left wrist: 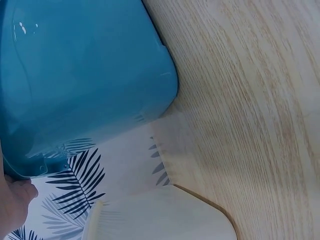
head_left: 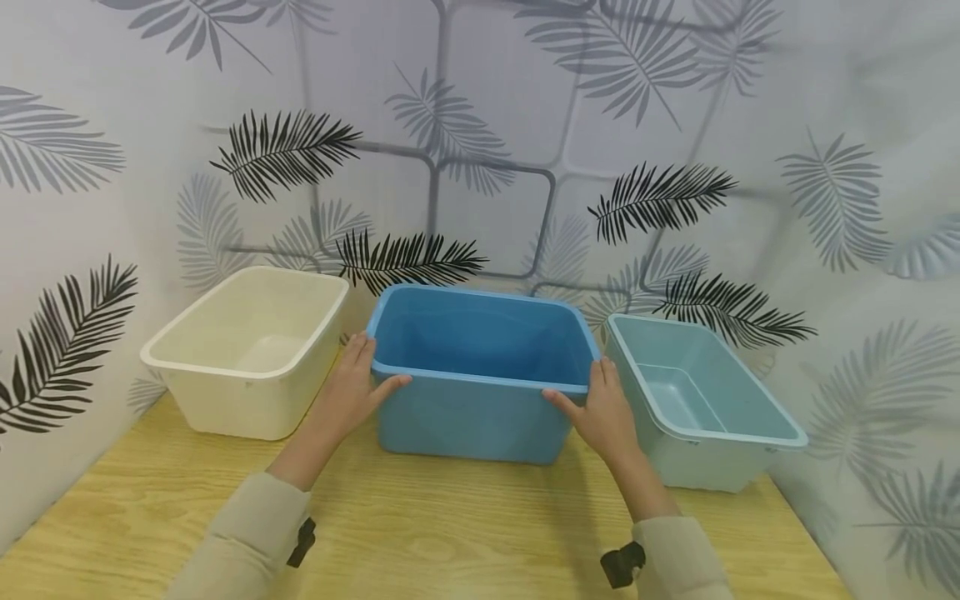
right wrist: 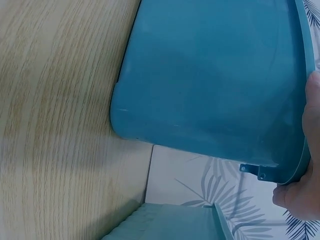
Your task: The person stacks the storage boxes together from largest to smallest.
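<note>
A deep blue plastic bin (head_left: 472, 421) stands upright on the wood-grain table in the middle of the head view. My left hand (head_left: 356, 388) grips its front left corner, thumb against the front wall and fingers along the side rim. At the front right corner my right hand (head_left: 602, 412) holds the rim the same way. In the left wrist view the bin's wall (left wrist: 85, 70) fills the upper left, with only part of the left hand (left wrist: 15, 204) at the edge. The right wrist view shows the wall (right wrist: 200, 85) and part of the right hand (right wrist: 305, 180).
A cream bin (head_left: 232, 408) stands to the left of the blue one. To the right is a pale green-blue bin (head_left: 697, 462), set at an angle. The table (head_left: 450, 533) reaches back to a wall covering (head_left: 495, 100) printed with leaves.
</note>
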`<state>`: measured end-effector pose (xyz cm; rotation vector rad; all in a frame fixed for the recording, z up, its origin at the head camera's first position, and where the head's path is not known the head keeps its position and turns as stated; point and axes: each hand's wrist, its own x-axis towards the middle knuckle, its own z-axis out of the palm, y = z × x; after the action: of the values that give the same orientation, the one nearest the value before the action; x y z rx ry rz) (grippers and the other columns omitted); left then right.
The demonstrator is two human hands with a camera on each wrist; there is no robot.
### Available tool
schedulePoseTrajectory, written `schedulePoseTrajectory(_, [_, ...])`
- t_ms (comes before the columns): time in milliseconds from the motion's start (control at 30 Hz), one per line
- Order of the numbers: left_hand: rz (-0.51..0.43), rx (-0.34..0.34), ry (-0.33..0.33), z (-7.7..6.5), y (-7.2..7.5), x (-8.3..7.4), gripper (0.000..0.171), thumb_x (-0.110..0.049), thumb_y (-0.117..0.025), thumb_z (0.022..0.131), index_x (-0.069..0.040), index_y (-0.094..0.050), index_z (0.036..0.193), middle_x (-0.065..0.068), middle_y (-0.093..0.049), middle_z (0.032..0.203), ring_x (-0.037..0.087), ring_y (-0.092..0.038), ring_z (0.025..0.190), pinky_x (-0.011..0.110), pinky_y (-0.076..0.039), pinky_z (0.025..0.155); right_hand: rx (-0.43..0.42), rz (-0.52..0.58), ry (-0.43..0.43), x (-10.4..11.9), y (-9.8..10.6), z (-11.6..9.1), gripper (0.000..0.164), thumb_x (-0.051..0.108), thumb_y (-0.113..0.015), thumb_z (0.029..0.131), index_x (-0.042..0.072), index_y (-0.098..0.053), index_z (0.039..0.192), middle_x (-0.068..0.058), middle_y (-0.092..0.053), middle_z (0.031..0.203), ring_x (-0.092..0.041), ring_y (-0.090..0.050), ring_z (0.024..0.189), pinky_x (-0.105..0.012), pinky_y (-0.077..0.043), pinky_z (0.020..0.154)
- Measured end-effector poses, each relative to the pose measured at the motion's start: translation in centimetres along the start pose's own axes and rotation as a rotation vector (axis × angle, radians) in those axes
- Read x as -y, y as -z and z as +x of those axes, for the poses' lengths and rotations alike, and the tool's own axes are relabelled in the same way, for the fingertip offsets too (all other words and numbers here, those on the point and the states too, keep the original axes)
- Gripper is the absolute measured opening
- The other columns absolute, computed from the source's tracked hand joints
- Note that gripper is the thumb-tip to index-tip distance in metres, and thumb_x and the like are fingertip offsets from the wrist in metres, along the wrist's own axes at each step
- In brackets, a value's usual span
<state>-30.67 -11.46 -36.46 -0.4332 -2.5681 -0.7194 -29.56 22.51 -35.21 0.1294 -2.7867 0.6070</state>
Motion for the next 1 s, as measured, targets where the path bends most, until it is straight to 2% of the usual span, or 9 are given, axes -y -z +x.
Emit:
schedulePoseTrajectory(800, [0.005, -0.029, -0.03, -1.1, 0.4, -0.3, 0.083, -0.042, -0.064, 0.084, 0.017, -0.034, 0.133, 0.035, -0.033, 0.14, 0.045, -0.026, 0.135, 0.053, -0.031, 0.107, -0.029, -0.023, -0.006, 0.4, 0.2, -1.3, 0.098, 0.057, -0.057, 0.084, -0.013, -0.02, 0.141, -0.031, -0.016, 0.149, -0.044, -0.02, 0.138, -0.058, -0.032, 0.104])
schedulePoseTrajectory(1000, [0.022, -0.058, -0.056, -1.6, 0.7, -0.5, 0.083, -0.044, -0.064, 0.083, 0.018, -0.036, 0.131, 0.035, -0.035, 0.139, 0.045, -0.03, 0.133, 0.053, -0.034, 0.104, -0.043, -0.024, 0.007, 0.3, 0.1, -1.9, 0.098, 0.057, -0.058, 0.083, -0.014, -0.02, 0.141, -0.031, -0.018, 0.149, -0.044, -0.022, 0.137, -0.057, -0.034, 0.103])
